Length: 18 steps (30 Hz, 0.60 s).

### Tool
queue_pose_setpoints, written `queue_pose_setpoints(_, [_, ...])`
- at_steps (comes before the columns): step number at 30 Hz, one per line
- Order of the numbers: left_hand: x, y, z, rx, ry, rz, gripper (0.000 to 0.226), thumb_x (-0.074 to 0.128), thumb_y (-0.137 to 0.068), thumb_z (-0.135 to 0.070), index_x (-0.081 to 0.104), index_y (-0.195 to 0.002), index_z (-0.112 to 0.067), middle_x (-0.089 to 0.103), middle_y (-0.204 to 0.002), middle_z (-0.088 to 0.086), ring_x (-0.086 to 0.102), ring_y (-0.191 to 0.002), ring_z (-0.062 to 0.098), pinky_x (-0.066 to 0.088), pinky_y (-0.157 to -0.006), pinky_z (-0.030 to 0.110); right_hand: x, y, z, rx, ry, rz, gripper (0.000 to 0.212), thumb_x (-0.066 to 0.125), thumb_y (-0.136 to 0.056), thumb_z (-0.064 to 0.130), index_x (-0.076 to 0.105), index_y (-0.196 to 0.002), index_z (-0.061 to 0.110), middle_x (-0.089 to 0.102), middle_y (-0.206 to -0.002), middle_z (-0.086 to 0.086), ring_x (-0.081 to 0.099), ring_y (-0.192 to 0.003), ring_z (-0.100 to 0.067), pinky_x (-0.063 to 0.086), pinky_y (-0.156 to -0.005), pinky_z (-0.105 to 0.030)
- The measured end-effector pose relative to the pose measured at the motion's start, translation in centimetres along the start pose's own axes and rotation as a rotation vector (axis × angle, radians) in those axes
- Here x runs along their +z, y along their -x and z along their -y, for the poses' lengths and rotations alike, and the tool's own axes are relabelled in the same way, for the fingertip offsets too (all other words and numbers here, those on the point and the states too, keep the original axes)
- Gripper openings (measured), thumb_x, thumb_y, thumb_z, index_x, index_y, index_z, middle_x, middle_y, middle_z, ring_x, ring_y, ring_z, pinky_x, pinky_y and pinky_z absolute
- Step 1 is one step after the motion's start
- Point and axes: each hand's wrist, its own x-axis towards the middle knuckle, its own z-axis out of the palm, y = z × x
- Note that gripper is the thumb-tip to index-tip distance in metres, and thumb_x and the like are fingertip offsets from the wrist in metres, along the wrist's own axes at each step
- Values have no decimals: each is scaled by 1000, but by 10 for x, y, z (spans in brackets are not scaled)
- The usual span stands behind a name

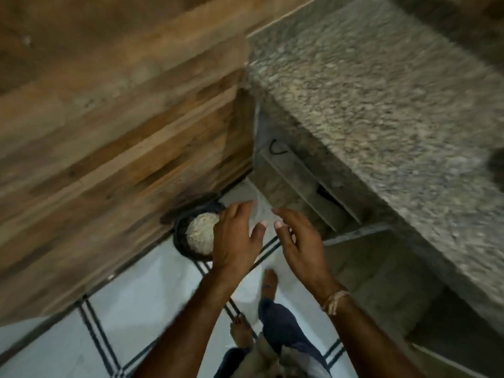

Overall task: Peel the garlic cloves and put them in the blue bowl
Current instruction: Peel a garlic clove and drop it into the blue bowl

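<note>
Both hands out over the white, dark-lined floor tiles (136, 296), left hand (234, 238) and right hand (302, 244) spread loose, holding nothing, a speckled grey stone counter (381, 105) looming at two o'clock. At nine o'clock of the left hand sits a round dark container (180, 237) heaped with something pale (too blurred to name), partly hidden by that hand. Where the garlic cloves and blue bowl are, can't tell.

Tight corner
The wooden wall (109, 132) blocks my left and the stone worktop (381, 105) sticks out on my right. A dark round pot (178, 236) sits just beside my left grip (234, 238); the floor (136, 296) next to it is bare.
</note>
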Motion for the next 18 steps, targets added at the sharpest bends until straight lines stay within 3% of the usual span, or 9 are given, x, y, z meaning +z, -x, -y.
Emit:
queue_pose_setpoints(2, [12,6,-41,103,52,22,44,67,-100,-34,58,-143,-25,56,-145,0,50,-134,20,40,-108,32,-45,12,0,-27,-2,-101,35,48,-108,39,68,-132,22,67,-128,8,61,-116,-2,49,-98,-19])
queue_pose_setpoints(4, [30,11,-80,201,85,53,41,67,-100,-32,61,-140,-25,59,-141,0,52,-132,19,45,-109,39,-91,27,-4,-34,14,-207,30,50,-108,32,70,-128,21,68,-121,5,62,-110,-4,49,-93,-18])
queue_pose_setpoints(9, [99,19,-180,382,86,98,39,67,-96,-36,66,-132,-21,66,-133,-2,61,-122,21,49,-103,34,-201,58,-47,15,14,-404,27,51,-109,32,71,-122,20,70,-118,3,65,-111,-10,52,-94,-32])
queue_pose_setpoints(12, [155,23,-236,442,85,199,35,71,-98,-24,65,-132,-19,63,-133,-6,60,-124,19,49,-105,35,-272,81,-90,98,9,-510,27,55,-108,31,71,-128,23,70,-125,9,65,-116,-7,52,-98,-29])
queue_pose_setpoints(15, [209,24,-282,457,70,280,34,71,-98,-21,66,-132,-21,65,-131,-5,60,-122,15,50,-101,34,-332,96,-129,184,22,-551,31,54,-107,39,72,-129,27,69,-125,15,64,-110,1,51,-91,-20])
queue_pose_setpoints(18, [261,23,-320,431,52,325,36,72,-96,-19,68,-132,-17,67,-129,0,62,-117,18,55,-97,40,-382,106,-170,253,42,-576,35,52,-104,43,71,-129,26,68,-124,13,66,-103,-2,53,-84,-24])
